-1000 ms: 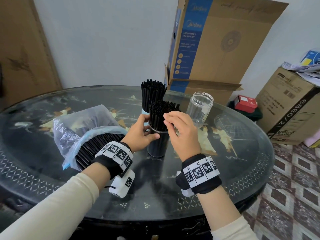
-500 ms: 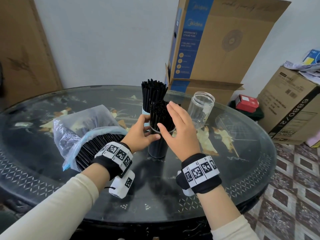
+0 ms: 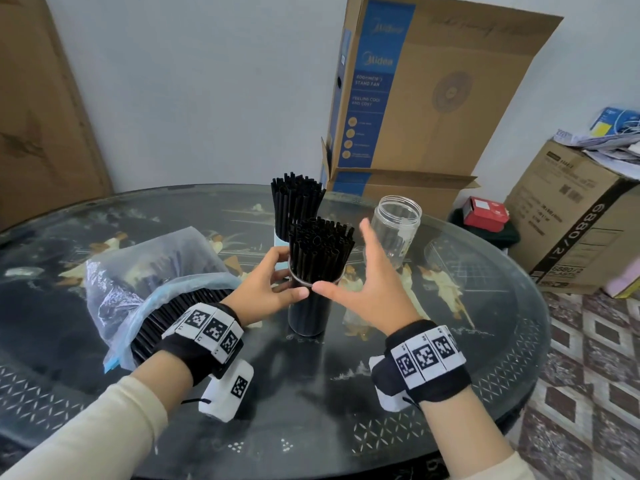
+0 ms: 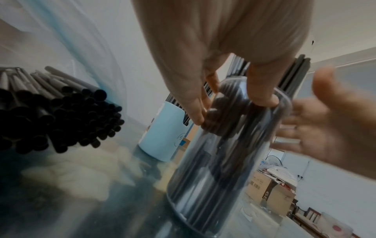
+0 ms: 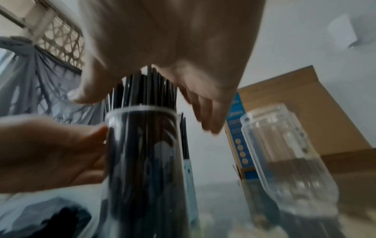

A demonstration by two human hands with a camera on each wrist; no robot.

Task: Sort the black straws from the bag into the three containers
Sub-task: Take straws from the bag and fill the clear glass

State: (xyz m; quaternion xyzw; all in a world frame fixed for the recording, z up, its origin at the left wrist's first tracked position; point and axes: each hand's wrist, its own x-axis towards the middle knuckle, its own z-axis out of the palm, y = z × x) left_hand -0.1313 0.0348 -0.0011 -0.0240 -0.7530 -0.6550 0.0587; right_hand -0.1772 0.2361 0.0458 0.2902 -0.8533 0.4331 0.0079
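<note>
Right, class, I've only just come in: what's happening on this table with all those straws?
A person is sorting black straws into containers. The left hand grips the clear jar packed with straws, while the right hand hovers open beside it. The pale blue cup behind is also full. The third jar stands empty. More straws lie in the plastic bag.

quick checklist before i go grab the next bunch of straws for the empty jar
1. Right hand free, fingers spread: ok.
2. Left hand free: not ok, grips the near glass.
3. Near glass upright, packed with straws: ok.
4. Empty jar upright, open, nothing inside: ok.
5. Bag open, straws left in it: ok.
6. Blue cup steady: cannot tell.
</note>
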